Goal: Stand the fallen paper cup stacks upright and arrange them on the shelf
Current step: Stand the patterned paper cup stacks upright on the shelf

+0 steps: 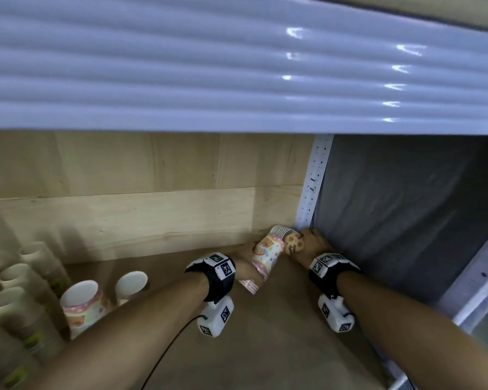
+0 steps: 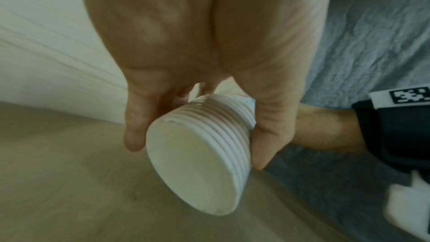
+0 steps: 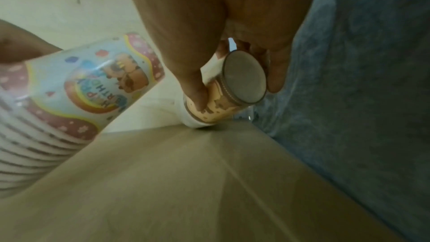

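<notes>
- Near, lower left of the head view: plain stacks point(image 1: 20, 313) stand or lean together, with one printed stack point(image 1: 82, 305) and a white stack point(image 1: 130, 282) upright beside them. The left forearm passes just over these; a low swing back could, I judge, knock them flat again.
- Middle of that view: the left hand point(image 1: 244, 256) has fingers and thumb curled round a birthday stack point(image 1: 265, 256), tilted with its base toward the camera and clear of the shelf point(image 1: 265, 347). The left wrist view shows the thumb and a finger on the ribbed lower cups point(image 2: 204, 146) only. The risk as I see it: nested cups slide apart if that grip loosens or the stack is tipped rim-down.
- Just beyond, touching the left stack: the right hand point(image 1: 312, 243) is closed round a small brown cup stack point(image 1: 293, 242), base up, rim resting on the shelf in the right wrist view.
- Far, centre right: the post point(image 1: 312, 187) and grey cloth point(image 1: 406, 206) hem the corner in. Turning both stacks together there could make them collide, or catch a rim on the post.
</notes>
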`<action>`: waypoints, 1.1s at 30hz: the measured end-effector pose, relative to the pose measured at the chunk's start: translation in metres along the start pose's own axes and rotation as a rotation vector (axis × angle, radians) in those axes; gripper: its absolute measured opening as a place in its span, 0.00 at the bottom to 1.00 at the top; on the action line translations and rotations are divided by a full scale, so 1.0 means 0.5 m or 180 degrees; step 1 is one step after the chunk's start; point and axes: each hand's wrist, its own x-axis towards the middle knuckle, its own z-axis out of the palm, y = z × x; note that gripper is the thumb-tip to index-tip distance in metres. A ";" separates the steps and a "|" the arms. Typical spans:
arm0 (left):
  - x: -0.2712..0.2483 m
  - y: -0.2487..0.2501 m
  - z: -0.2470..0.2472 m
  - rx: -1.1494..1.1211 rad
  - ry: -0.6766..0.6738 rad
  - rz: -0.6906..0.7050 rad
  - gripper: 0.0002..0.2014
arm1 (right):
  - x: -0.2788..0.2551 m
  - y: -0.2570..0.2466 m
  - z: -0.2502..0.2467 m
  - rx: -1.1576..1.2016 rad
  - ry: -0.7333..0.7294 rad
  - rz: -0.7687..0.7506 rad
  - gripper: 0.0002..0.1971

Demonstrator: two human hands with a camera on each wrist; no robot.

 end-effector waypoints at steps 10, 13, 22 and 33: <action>-0.089 -0.049 -0.004 -0.0271 0.0558 -0.0237 0.39 | -0.084 -0.091 -0.079 0.0180 0.0816 -0.0505 0.18; -0.104 -0.061 0.007 -0.0383 0.0770 -0.0226 0.41 | -0.122 -0.119 -0.100 0.0099 0.0119 -0.0438 0.24; -0.139 -0.090 0.050 -0.0613 0.1054 -0.0134 0.40 | -0.174 -0.167 -0.099 0.0272 -0.0459 -0.0797 0.22; -0.153 -0.112 0.075 -0.0828 0.1082 0.0225 0.32 | -0.210 -0.168 -0.095 -0.0194 -0.0782 -0.0778 0.31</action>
